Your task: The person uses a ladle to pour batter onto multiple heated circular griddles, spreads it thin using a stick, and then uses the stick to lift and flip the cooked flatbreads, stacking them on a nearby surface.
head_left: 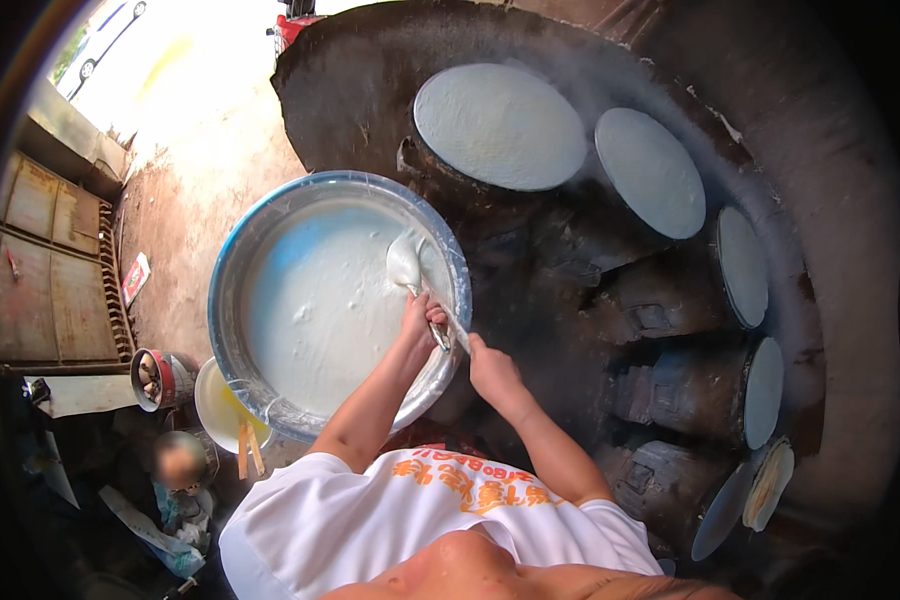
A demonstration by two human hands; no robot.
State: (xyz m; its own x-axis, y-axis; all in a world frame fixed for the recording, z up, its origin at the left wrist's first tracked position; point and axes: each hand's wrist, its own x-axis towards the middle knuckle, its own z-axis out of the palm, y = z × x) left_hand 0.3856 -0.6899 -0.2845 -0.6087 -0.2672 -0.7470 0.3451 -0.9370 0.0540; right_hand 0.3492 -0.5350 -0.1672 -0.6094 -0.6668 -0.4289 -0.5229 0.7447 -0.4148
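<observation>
While the left hand (426,311) clasped the handle of a ladle (403,262), whose white-coated bowl lay over the right side of a wide basin (225,265) of white mixture (315,325), the right hand (494,371) was closed around a pale stick (458,329) slanting in over the basin's near-right rim. Round white-topped plates (500,128) formed an arc at right; a pale bucket (207,400) stood beside the basin at left.

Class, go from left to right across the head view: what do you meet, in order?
Rusty metal panels, red-and-white can, big round basin, right hand, second pale disc along the top, stack of pale rounds at lower right.
</observation>
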